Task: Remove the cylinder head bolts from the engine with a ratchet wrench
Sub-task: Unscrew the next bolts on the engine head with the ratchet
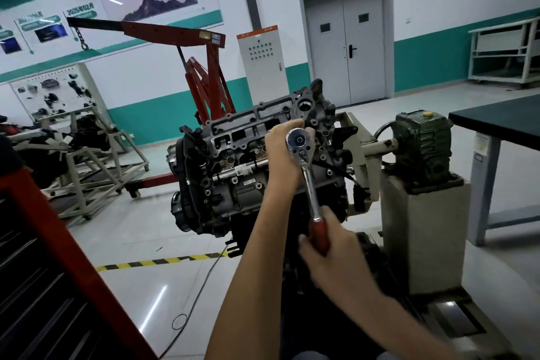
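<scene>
- Engine (233,161) sits tilted on a pale stand (420,228) in the middle of the workshop floor, its open top face turned toward the camera.
- Ratchet wrench (306,181) lies over the right end of the engine's top face. Its chrome head is against the engine, and its shaft runs down toward the person to a red handle.
- Left hand (285,152) wraps round the wrench's head with its fingers curled behind it. Any bolt or socket under the head is hidden by this hand.
- Right hand (333,251), slightly blurred, is clamped round the red handle, below the engine.
- Green gearbox (423,149) sits to the right of the engine, on top of the stand.
- Red hoist (204,76) stands behind the engine, its boom reaching left with 1 chain hanging from the tip.
- Grey double door (347,47) is behind the engine, to the right.
- Dark-topped table (496,123) stands to the far right of the engine.
- Red tool cabinet (58,272) is left of the engine and nearer the camera.
- Yellow-and-black tape (163,261) crosses the floor in front of the engine.
</scene>
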Motion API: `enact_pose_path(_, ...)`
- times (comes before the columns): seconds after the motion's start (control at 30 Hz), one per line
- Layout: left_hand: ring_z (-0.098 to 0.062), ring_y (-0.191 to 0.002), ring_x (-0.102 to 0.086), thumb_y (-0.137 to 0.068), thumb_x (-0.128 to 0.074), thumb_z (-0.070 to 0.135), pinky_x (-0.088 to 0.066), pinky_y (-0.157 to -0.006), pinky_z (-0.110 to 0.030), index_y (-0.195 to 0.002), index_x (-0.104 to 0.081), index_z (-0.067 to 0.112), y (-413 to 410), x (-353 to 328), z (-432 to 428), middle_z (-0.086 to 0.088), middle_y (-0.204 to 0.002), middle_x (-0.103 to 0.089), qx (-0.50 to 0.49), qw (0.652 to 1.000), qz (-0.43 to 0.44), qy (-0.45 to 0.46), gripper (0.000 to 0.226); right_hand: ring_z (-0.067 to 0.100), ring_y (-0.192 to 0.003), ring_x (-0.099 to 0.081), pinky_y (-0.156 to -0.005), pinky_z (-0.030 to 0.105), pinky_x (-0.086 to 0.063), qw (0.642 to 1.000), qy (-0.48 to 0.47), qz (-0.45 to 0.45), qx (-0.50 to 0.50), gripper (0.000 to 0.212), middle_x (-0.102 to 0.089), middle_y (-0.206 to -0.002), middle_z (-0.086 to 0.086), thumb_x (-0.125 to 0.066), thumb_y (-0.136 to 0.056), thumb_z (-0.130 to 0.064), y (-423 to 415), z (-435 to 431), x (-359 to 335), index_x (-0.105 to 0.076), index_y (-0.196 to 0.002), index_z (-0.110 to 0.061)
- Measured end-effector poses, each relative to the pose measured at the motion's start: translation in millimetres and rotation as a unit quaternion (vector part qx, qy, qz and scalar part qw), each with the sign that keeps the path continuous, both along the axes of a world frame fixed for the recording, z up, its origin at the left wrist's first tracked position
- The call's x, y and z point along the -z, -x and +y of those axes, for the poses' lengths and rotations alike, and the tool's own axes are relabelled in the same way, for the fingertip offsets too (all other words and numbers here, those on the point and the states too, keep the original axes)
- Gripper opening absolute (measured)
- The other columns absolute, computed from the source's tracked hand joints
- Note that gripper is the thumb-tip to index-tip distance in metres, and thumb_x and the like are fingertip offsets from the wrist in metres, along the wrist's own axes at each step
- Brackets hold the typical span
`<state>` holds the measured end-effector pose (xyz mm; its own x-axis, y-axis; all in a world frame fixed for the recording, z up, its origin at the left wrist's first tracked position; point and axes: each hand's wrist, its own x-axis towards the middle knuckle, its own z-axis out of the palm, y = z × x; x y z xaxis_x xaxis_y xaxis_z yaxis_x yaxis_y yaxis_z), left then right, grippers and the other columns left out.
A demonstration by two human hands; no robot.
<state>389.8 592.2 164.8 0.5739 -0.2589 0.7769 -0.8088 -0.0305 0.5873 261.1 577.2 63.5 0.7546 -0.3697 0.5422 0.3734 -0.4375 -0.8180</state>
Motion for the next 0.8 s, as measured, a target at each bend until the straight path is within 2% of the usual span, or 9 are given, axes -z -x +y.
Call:
enact_pose_path(0.07, -0.011, -0.050, -0.028, -0.083, -0.058, -0.003, -0.025, -0.051, -0.026, -0.051, -0.037, 0.008, 0.2, 1.2, -1.1, 0.001, -0.049, -0.029, -0.020, 1.000, -0.007, 0.007, 0.040, 0.005, -0.039, -0.041, -0.039, 0.017, -0.036, 0.999, -0.046, -0.009, -0.022, 0.027, -0.046, -0.050, -0.006, -0.060, -0.082, -0.006, -6.3, 20.8, 4.1, -0.042, -0.074, -0.024)
enact_pose_path(0.13, -0.006, -0.047, -0.024, -0.084, -0.057, -0.006, -0.023, -0.048, -0.019, -0.053, -0.034, 0.007, 0.6, 2.1, 1.0, 0.001, -0.050, -0.026, 0.004, 0.999, 0.020, 0.031, 0.041, 0.004, -0.039, -0.042, -0.040, 0.016, -0.036, 0.999, -0.019, 0.002, -0.036, 0.026, -0.043, -0.048, -0.006, -0.059, -0.082, -0.003, -4.6, 15.1, -0.6, -0.043, -0.078, -0.023)
enact_pose_path(0.27, -0.008, -0.048, -0.028, -0.086, -0.059, 0.002, -0.023, -0.050, -0.026, -0.051, -0.033, 0.023, -2.3, 3.6, 18.3, 0.011, -0.048, -0.031, 0.037, 0.999, -0.002, -0.002, 0.048, -0.002, -0.042, -0.047, -0.042, 0.011, -0.034, 0.970, 0.239, 0.049, -0.013, 0.025, -0.043, -0.051, -0.011, -0.062, -0.077, 0.001, 7.6, -61.9, -31.1, -0.053, -0.097, -0.012)
enact_pose_path(0.37, -0.014, -0.052, -0.034, -0.079, -0.057, 0.000, -0.028, -0.053, -0.028, -0.055, -0.034, 0.020, -3.8, -5.3, 24.5, 0.002, -0.051, -0.037, 0.040, 0.997, -0.034, -0.060, 0.039, 0.004, -0.044, -0.054, -0.044, 0.022, -0.047, 0.907, 0.415, 0.074, -0.001, 0.023, -0.052, -0.058, -0.008, -0.059, -0.080, 0.000, 8.7, -116.4, -77.2, -0.047, -0.088, -0.018)
enact_pose_path(0.43, -0.015, -0.051, -0.032, -0.077, -0.056, -0.004, -0.026, -0.052, -0.029, -0.052, -0.035, 0.014, -4.0, -7.1, 24.0, -0.002, -0.050, -0.035, 0.041, 0.995, -0.046, -0.082, 0.037, 0.006, -0.045, -0.055, -0.044, 0.024, -0.049, 0.886, 0.459, 0.060, 0.024, 0.030, -0.051, -0.058, -0.010, -0.058, -0.080, -0.001, 5.4, -128.7, -87.6, -0.044, -0.087, -0.026)
enact_pose_path(0.53, -0.016, -0.051, -0.031, -0.081, -0.055, 0.005, -0.024, -0.050, -0.031, -0.053, -0.037, 0.005, -4.2, 0.6, 20.7, -0.008, -0.051, -0.034, 0.041, 0.998, -0.019, -0.041, 0.033, 0.005, -0.042, -0.053, -0.042, 0.019, -0.048, 0.929, 0.366, 0.048, 0.012, 0.028, -0.049, -0.055, -0.010, -0.060, -0.078, 0.003, 6.5, -103.7, -56.3, -0.049, -0.090, -0.020)
enact_pose_path(0.67, -0.014, -0.050, -0.026, -0.082, -0.057, -0.004, -0.020, -0.051, -0.028, -0.050, -0.031, 0.009, -1.9, 4.0, 8.5, -0.001, -0.049, -0.027, 0.004, 0.999, 0.024, 0.024, 0.043, -0.006, -0.041, -0.049, -0.039, 0.002, -0.030, 0.994, 0.105, 0.000, 0.013, 0.036, -0.041, -0.050, -0.012, -0.064, -0.079, 0.001, 5.4, -22.5, -7.4, -0.039, -0.081, -0.025)
enact_pose_path(0.73, -0.009, -0.048, -0.024, -0.083, -0.058, -0.004, -0.021, -0.047, -0.023, -0.052, -0.033, 0.009, 0.2, 3.6, 5.6, 0.002, -0.049, -0.027, 0.006, 0.999, 0.025, 0.042, 0.042, 0.003, -0.039, -0.049, -0.038, 0.012, -0.037, 1.000, 0.004, -0.004, -0.016, 0.030, -0.043, -0.049, -0.005, -0.061, -0.082, -0.002, -2.5, 12.6, 2.7, -0.042, -0.079, -0.025)
enact_pose_path(0.8, -0.006, -0.047, -0.024, -0.085, -0.058, -0.001, -0.021, -0.047, -0.021, -0.052, -0.030, 0.016, 1.2, 4.0, 6.5, 0.008, -0.048, -0.027, 0.002, 0.999, 0.010, 0.041, 0.046, 0.014, -0.039, -0.047, -0.039, 0.030, -0.042, 0.999, -0.024, -0.005, -0.034, 0.024, -0.047, -0.052, 0.006, -0.058, -0.084, -0.003, -8.2, 27.3, 6.3, -0.044, -0.082, -0.022)
